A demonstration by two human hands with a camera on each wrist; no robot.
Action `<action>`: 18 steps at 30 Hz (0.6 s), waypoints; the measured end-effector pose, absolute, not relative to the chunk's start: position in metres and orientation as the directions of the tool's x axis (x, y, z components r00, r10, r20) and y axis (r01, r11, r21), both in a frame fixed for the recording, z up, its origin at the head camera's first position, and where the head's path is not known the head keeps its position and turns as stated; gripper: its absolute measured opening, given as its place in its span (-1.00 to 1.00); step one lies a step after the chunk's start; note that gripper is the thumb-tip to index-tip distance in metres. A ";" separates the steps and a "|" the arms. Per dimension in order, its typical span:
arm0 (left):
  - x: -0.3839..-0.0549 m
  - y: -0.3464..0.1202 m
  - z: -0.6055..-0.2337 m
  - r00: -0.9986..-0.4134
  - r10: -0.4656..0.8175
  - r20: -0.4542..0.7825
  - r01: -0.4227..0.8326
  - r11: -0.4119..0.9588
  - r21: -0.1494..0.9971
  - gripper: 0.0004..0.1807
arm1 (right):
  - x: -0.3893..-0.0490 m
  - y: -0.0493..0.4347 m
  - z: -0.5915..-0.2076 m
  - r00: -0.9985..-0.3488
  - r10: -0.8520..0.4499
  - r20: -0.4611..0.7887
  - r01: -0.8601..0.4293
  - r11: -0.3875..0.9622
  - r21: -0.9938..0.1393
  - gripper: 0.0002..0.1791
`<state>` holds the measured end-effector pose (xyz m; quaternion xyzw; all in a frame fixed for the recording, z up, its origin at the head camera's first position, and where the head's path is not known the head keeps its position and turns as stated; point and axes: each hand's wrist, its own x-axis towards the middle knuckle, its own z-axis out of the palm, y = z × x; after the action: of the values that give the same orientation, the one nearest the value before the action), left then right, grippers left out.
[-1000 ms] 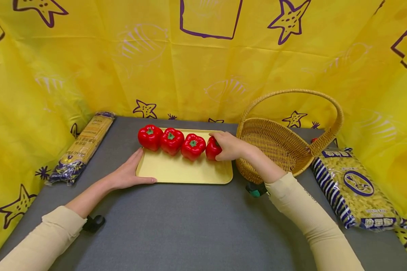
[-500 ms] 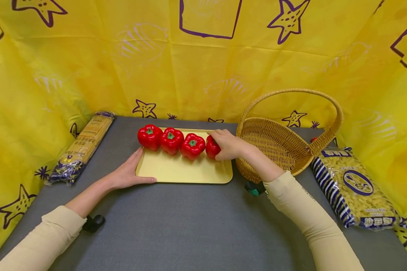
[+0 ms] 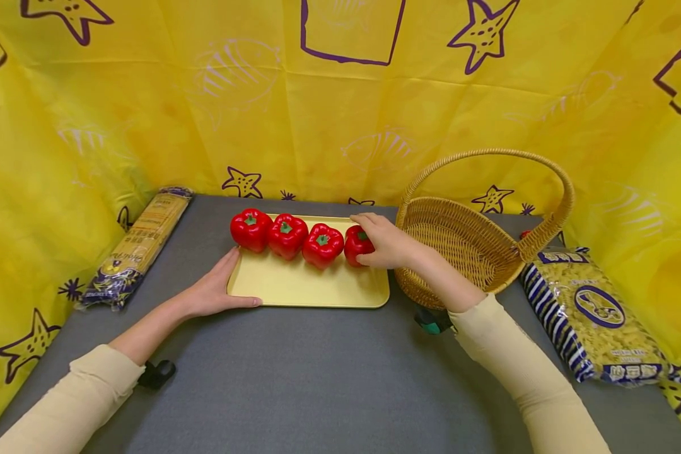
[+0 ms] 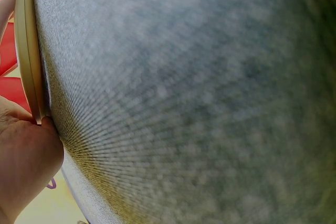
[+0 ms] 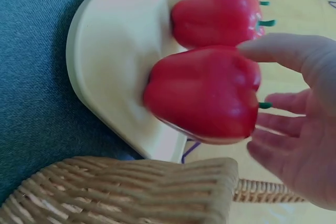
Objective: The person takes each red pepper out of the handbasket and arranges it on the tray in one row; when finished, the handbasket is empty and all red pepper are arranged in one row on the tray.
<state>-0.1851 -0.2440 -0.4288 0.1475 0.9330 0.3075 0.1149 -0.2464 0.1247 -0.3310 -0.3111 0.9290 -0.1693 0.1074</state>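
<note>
A row of red bell peppers with green stems lies along the back of a pale yellow tray (image 3: 309,287) in the head view. My left hand (image 3: 211,294) rests against the tray's left end, thumb along the front edge and fingers by the left rim. At the row's right end sits the rightmost bell pepper (image 3: 356,246), partly covered by my right hand (image 3: 388,243). In the right wrist view that bell pepper (image 5: 202,95) sits on the tray, with the thumb at its top side and the other fingers spread loosely beyond the stem.
Right of the tray stands a wicker basket (image 3: 454,243) with a tall arched handle. A pasta bag (image 3: 598,315) lies at the far right, and a spaghetti pack (image 3: 142,243) at the left. Yellow patterned cloth (image 3: 329,113) encloses the grey table (image 3: 295,378).
My right hand has loosened and drawn slightly right from the rightmost bell pepper, so its green stem shows more. The left hand and the tray have stayed in place.
</note>
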 end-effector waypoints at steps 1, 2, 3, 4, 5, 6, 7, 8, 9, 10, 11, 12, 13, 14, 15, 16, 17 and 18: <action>-0.185 -0.244 -0.429 -0.930 0.345 -0.125 0.203 0.768 0.608 0.41 | -0.244 0.127 -0.330 -0.787 -0.613 -0.070 -0.544 0.743 -0.391 -0.14; -0.185 -0.244 -0.429 -0.930 0.345 -0.126 0.203 0.768 0.608 0.41 | -0.242 0.129 -0.330 -0.792 -0.609 -0.042 -0.547 0.737 -0.397 -0.18; -0.185 -0.244 -0.429 -0.930 0.345 -0.125 0.203 0.768 0.607 0.41 | -0.240 0.132 -0.328 -0.797 -0.604 -0.011 -0.549 0.732 -0.403 -0.21; -0.185 -0.244 -0.429 -0.930 0.345 -0.125 0.203 0.768 0.608 0.41 | -0.237 0.135 -0.328 -0.800 -0.599 0.024 -0.556 0.726 -0.406 -0.25; -0.185 -0.245 -0.429 -0.930 0.345 -0.124 0.203 0.767 0.608 0.41 | -0.235 0.137 -0.327 -0.802 -0.595 0.061 -0.564 0.718 -0.408 -0.28; -0.185 -0.245 -0.430 -0.930 0.345 -0.124 0.203 0.767 0.609 0.41 | -0.232 0.140 -0.327 -0.801 -0.590 0.102 -0.574 0.708 -0.410 -0.32; -0.185 -0.245 -0.429 -0.930 0.345 -0.126 0.202 0.767 0.610 0.41 | -0.230 0.143 -0.327 -0.799 -0.584 0.142 -0.585 0.700 -0.410 -0.37; -0.185 -0.246 -0.429 -0.930 0.345 -0.126 0.201 0.766 0.611 0.41 | -0.228 0.146 -0.327 -0.796 -0.577 0.180 -0.594 0.691 -0.411 -0.41; -0.185 -0.246 -0.430 -0.930 0.344 -0.128 0.199 0.766 0.612 0.41 | -0.225 0.149 -0.327 -0.794 -0.567 0.217 -0.601 0.683 -0.415 -0.45; -0.185 -0.247 -0.429 -0.930 0.343 -0.130 0.197 0.766 0.612 0.41 | -0.223 0.152 -0.328 -0.789 -0.560 0.253 -0.611 0.672 -0.418 -0.50; -0.185 -0.247 -0.429 -0.930 0.343 -0.132 0.196 0.767 0.612 0.41 | -0.222 0.155 -0.328 -0.784 -0.551 0.287 -0.620 0.662 -0.421 -0.55; -0.185 -0.247 -0.429 -0.930 0.343 -0.135 0.194 0.767 0.611 0.40 | -0.220 0.158 -0.329 -0.780 -0.538 0.318 -0.625 0.654 -0.427 -0.60; -0.185 -0.247 -0.429 -0.930 0.342 -0.137 0.192 0.768 0.611 0.40 | -0.218 0.161 -0.330 -0.778 -0.523 0.347 -0.628 0.648 -0.431 -0.65; -0.185 -0.248 -0.429 -0.930 0.341 -0.138 0.191 0.769 0.610 0.40 | -0.216 0.164 -0.331 -0.777 -0.507 0.373 -0.629 0.641 -0.439 -0.70; -0.185 -0.248 -0.429 -0.930 0.340 -0.141 0.189 0.770 0.609 0.40 | -0.214 0.167 -0.331 -0.775 -0.489 0.400 -0.631 0.638 -0.442 -0.74; -0.185 -0.247 -0.429 -0.930 0.339 -0.142 0.188 0.770 0.609 0.40 | -0.212 0.171 -0.333 -0.772 -0.471 0.427 -0.633 0.637 -0.440 -0.79; -0.185 -0.247 -0.429 -0.930 0.339 -0.142 0.188 0.771 0.608 0.40 | -0.211 0.174 -0.333 -0.769 -0.451 0.454 -0.633 0.639 -0.438 -0.82; -0.186 -0.248 -0.429 -0.930 0.339 -0.142 0.189 0.772 0.606 0.41 | -0.209 0.177 -0.334 -0.763 -0.429 0.483 -0.635 0.638 -0.436 -0.85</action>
<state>-0.1856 -0.2475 -0.4291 0.1415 0.9334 0.3064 0.1223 -0.2092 0.1772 -0.3344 -0.2992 0.8889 -0.3025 -0.1699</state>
